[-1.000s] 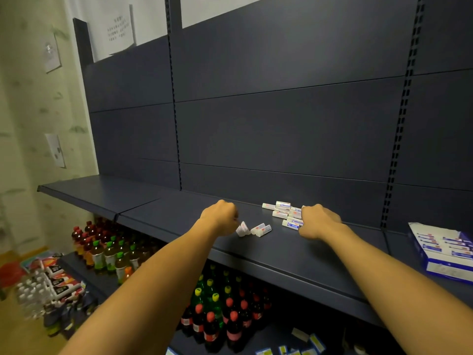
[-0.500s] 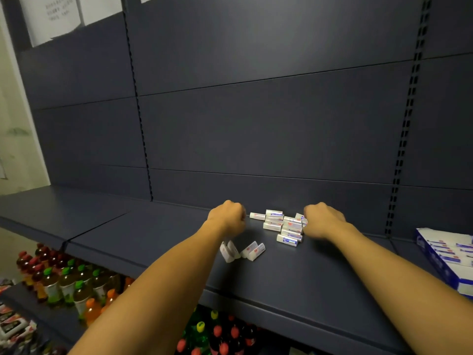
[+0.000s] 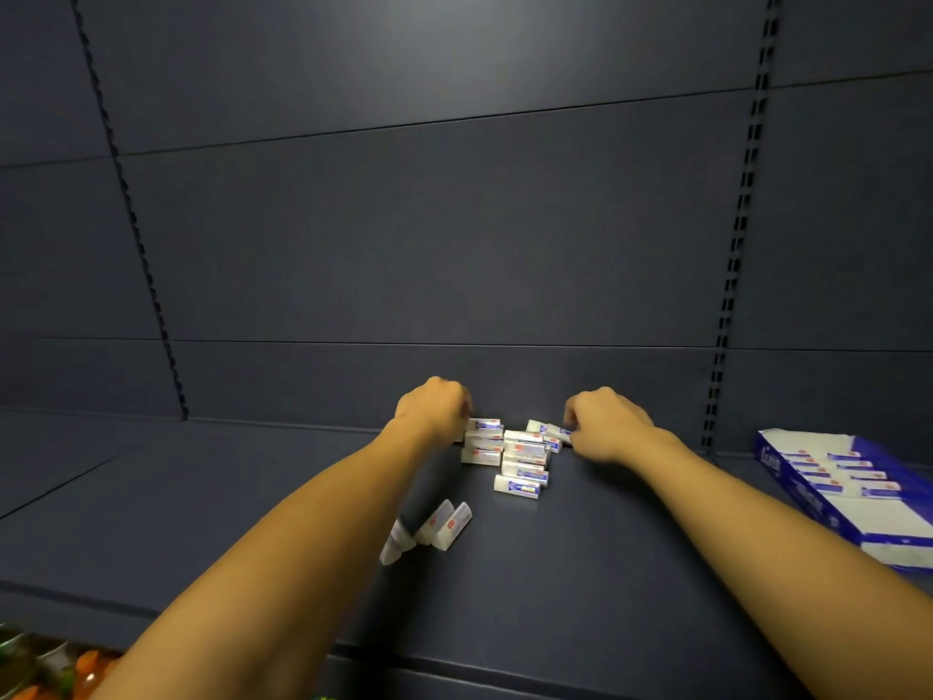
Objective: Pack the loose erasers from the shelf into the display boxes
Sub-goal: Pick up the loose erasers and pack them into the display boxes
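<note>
Erasers (image 3: 520,454) lie heaped mid-shelf (image 3: 202,497); a display box (image 3: 853,497) right, seemingly two strays (image 3: 447,525) nearer.

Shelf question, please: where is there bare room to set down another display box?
The shelf is bare left of the left hand, out to the frame's left edge. A narrower free strip lies between the right forearm and the display box. It is crowded between both hands, with the eraser pile and three loose erasers.

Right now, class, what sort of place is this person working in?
Probably a shop aisle: dark metal retail shelving with slotted uprights, small white wrapped erasers heaped on it, and a blue-and-white cardboard display box beside them.
</note>
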Available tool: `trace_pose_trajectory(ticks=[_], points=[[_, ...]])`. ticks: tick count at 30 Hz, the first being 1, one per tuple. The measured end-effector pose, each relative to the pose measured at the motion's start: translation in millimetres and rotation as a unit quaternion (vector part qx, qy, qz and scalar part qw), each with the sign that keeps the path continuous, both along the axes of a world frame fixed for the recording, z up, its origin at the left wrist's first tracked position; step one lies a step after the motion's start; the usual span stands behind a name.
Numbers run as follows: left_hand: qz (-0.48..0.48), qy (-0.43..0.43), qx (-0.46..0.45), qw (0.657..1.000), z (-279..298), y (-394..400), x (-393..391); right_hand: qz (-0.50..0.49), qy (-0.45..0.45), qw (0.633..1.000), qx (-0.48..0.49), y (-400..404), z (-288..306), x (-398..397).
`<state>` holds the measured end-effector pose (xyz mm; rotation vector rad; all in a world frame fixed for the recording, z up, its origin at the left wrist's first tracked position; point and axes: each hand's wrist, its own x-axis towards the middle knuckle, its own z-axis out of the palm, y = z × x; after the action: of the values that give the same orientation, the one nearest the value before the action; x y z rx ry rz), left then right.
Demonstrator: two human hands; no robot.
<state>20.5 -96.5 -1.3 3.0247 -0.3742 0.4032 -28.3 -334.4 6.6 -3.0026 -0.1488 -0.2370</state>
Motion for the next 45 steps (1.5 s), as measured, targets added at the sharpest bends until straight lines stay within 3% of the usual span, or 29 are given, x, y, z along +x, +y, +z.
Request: trace_pose_trajectory(ticks=[17, 28, 45], points=[[-0.075, 0.046, 0.002, 0.996, -13, -6, 49, -0.010, 0.012, 0.999, 0.039, -4, -10, 18], [-0.089, 0.013, -0.020, 0.996, 1, 13, 50, 0.026, 0.009, 0.999, 0.041, 28, -3, 31], [-0.083, 0.014, -0.048, 0.995, 17, 64, 33, -0.010, 0.041, 0.999, 0.010, 68, -4, 45]])
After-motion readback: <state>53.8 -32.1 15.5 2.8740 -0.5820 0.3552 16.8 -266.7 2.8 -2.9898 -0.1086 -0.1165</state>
